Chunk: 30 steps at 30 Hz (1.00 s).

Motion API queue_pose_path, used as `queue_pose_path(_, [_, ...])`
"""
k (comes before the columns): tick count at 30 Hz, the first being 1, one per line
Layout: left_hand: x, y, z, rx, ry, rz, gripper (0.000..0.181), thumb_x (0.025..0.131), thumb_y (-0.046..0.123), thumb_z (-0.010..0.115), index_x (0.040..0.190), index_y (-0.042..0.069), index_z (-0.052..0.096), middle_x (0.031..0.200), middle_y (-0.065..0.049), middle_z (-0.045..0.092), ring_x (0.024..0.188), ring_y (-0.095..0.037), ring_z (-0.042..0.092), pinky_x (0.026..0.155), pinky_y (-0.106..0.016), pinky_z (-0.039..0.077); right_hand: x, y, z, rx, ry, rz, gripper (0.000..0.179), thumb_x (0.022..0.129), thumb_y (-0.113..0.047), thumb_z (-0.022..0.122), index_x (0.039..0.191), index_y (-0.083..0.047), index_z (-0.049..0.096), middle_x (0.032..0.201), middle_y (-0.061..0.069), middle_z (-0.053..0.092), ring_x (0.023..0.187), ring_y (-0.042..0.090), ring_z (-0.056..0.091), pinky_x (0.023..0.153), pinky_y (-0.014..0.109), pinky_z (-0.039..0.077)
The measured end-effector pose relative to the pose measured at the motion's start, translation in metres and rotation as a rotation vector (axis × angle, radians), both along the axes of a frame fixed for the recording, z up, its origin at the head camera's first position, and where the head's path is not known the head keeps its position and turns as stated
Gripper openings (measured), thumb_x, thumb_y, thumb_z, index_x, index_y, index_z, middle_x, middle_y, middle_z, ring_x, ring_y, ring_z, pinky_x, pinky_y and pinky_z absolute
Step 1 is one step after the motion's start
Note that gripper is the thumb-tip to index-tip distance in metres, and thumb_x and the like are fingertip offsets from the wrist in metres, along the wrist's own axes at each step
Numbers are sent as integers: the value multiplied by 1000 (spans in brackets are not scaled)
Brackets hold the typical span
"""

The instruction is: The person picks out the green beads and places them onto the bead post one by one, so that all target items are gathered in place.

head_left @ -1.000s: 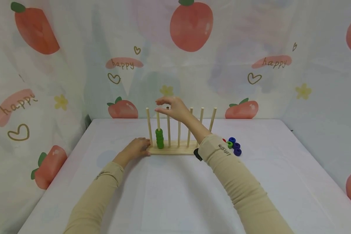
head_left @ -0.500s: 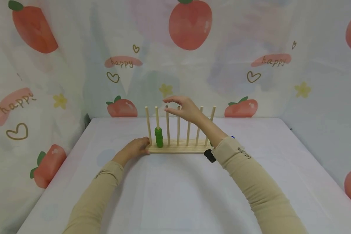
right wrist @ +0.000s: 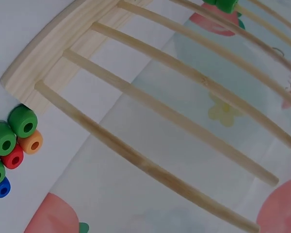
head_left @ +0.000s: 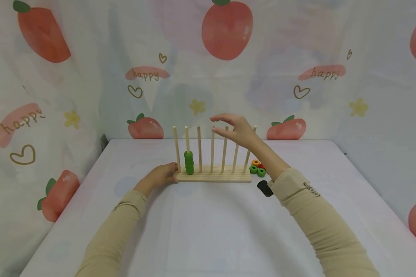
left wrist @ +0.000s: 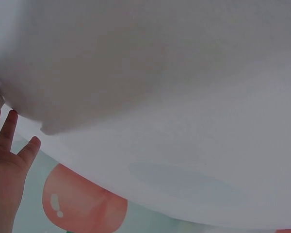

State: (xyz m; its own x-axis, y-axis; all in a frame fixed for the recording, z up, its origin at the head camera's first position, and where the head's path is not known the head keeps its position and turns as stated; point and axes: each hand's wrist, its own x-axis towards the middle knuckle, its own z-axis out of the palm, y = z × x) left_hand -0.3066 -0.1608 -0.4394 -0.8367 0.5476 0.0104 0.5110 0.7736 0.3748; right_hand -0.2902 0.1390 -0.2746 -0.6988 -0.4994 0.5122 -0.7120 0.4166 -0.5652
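Note:
A wooden peg rack [head_left: 213, 177] with several upright pegs stands towards the back of the table. Green beads [head_left: 188, 164] are stacked on its second peg from the left. At the rack's left end, my left hand [head_left: 160, 175] grips the base, thumb at the front and fingers behind; the left wrist view shows some of those fingers [left wrist: 8, 128] spread. My right hand [head_left: 238, 129] hovers at the height of the peg tops, right of the middle, thumb and fingers curved apart with nothing between them. Bare pegs [right wrist: 150, 167] fill the right wrist view, where that hand is out of sight.
Loose beads in green [right wrist: 23, 121], orange [right wrist: 31, 142], red [right wrist: 12, 158] and blue [right wrist: 1, 188] lie on the table by the rack's right end. A black device [head_left: 265, 188] is at my right wrist. A fruit-patterned cloth [head_left: 225, 88] hangs behind the table.
My right hand has moved rightward along the peg tops, from the second peg to past the middle. The left hand stays at the rack's end; the green stack looks the same.

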Motion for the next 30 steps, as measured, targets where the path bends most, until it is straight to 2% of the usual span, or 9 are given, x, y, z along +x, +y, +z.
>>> queue_pose_path(5, [2, 0, 1, -1, 6, -1, 58, 87, 24, 67, 131, -7, 45, 128, -25, 56, 122, -41, 51, 104, -50, 41, 3, 15, -2, -30, 21, -22, 31, 87, -4, 66, 117, 3, 63, 122, 19, 62, 119, 31, 55, 107, 43, 42])
queue_pose_path(17, [1, 0, 0, 24, 15, -19, 54, 86, 24, 67, 127, -5, 47, 126, -24, 58, 121, -39, 52, 103, -50, 42, 4, 53, -7, -109, 2, -127, 30, 88, -1, 64, 116, 5, 62, 117, 23, 63, 116, 30, 56, 106, 42, 41])
queue_pose_path(23, [3, -1, -2, 6, 8, -6, 56, 87, 27, 66, 130, -3, 46, 129, -22, 57, 123, -40, 50, 104, -50, 41, 9, 71, -10, -103, -9, -170, 30, 87, -2, 64, 116, 5, 62, 117, 21, 64, 116, 28, 55, 106, 39, 41])
queue_pose_path(30, [5, 0, 2, 14, 22, -3, 57, 87, 25, 67, 130, -5, 45, 128, -24, 57, 121, -41, 51, 103, -52, 41, 11, 95, -17, -54, 0, -259, 31, 87, -5, 66, 116, 4, 62, 117, 22, 64, 115, 32, 55, 102, 48, 42])
